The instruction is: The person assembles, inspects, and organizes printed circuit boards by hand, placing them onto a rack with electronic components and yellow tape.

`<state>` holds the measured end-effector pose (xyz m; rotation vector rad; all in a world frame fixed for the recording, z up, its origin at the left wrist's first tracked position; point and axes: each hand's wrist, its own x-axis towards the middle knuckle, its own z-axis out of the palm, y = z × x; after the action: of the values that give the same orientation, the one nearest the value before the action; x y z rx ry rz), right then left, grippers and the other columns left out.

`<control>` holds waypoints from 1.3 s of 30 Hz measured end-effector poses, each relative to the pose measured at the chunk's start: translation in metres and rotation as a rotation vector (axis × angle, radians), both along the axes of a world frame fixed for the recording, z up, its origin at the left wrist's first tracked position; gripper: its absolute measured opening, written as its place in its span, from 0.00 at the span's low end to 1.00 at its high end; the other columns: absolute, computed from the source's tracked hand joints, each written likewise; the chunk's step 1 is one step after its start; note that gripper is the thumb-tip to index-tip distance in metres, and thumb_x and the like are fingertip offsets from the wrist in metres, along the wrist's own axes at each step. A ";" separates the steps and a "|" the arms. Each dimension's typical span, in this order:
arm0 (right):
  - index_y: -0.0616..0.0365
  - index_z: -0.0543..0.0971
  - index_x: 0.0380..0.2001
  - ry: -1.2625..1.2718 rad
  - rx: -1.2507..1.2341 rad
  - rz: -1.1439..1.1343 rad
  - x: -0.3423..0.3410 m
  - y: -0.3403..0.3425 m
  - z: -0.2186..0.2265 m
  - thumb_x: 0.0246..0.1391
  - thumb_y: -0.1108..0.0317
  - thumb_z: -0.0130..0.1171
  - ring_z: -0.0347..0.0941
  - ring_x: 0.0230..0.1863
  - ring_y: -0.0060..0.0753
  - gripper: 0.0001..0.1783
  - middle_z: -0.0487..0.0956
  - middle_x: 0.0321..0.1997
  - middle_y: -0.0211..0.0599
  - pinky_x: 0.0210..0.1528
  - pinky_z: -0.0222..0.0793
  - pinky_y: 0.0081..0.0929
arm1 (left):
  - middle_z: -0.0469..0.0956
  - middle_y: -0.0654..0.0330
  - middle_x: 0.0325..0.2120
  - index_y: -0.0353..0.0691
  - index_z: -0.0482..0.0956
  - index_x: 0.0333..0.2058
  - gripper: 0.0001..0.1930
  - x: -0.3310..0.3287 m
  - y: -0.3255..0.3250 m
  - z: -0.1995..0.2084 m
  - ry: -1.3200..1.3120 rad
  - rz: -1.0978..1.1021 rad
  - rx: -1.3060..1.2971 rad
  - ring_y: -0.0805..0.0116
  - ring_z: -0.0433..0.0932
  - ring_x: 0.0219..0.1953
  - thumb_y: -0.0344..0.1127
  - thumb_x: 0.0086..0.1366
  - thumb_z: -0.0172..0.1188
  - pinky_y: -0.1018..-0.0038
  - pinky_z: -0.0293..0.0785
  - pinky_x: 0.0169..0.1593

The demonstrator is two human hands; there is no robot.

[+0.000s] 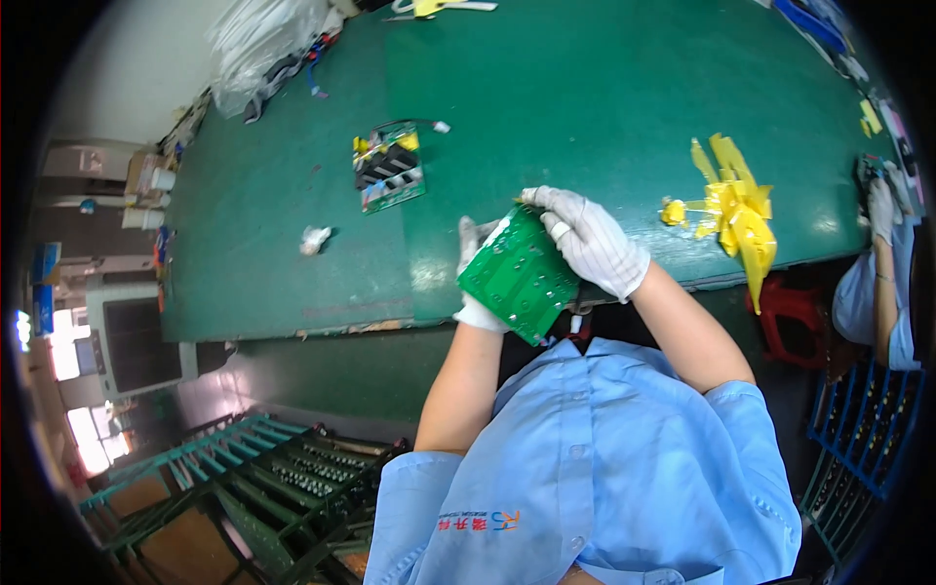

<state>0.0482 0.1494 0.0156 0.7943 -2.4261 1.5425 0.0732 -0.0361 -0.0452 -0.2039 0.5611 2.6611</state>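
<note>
A green printed circuit board (522, 273) is held up tilted at the table's near edge, its solder side in view. My left hand (480, 314), in a white glove, grips it from its left side, with most of the palm hidden behind the board. My right hand (597, 242), also gloved, is closed on the board's upper right edge, fingertips at the top corner. Further off to the left lies a second circuit board (390, 171) with black and yellow components and a short cable. Yellow tape strips (736, 210) lie in a tangle right of my right hand.
On the green table (565, 88) a small crumpled white piece (314, 240) lies at left. Plastic bags (258, 49) are heaped at the far left corner. At the right edge a co-worker's gloved hands (882, 205) hold something dark. Racks (292, 478) stand lower left; a red stool (792, 317) is at right.
</note>
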 end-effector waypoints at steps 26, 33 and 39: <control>0.67 0.67 0.59 -0.274 0.218 -0.488 0.080 0.137 -0.022 0.59 0.68 0.56 0.76 0.41 0.50 0.26 0.77 0.41 0.56 0.48 0.71 0.38 | 0.82 0.54 0.28 0.35 0.78 0.35 0.19 -0.009 0.020 0.160 0.554 0.498 -1.024 0.63 0.83 0.31 0.48 0.74 0.51 0.68 0.81 0.35; 0.67 0.70 0.57 -0.202 -0.009 -0.467 0.087 0.102 -0.002 0.53 0.73 0.62 0.78 0.40 0.46 0.27 0.78 0.45 0.55 0.45 0.74 0.33 | 0.76 0.56 0.17 0.43 0.77 0.22 0.14 -0.044 0.071 0.110 1.514 0.194 -2.128 0.57 0.78 0.21 0.43 0.64 0.60 0.64 0.74 0.25; 0.63 0.73 0.52 -0.052 0.138 -0.391 0.078 0.093 -0.005 0.51 0.68 0.64 0.78 0.35 0.50 0.25 0.79 0.38 0.48 0.37 0.75 0.39 | 0.81 0.53 0.25 0.37 0.81 0.41 0.16 -0.027 0.079 0.095 0.933 0.002 -1.534 0.61 0.82 0.28 0.44 0.63 0.62 0.68 0.79 0.34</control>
<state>0.1264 0.2426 0.0103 0.2731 -2.5505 1.2737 0.0459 0.0434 0.0499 0.6451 2.6660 1.5450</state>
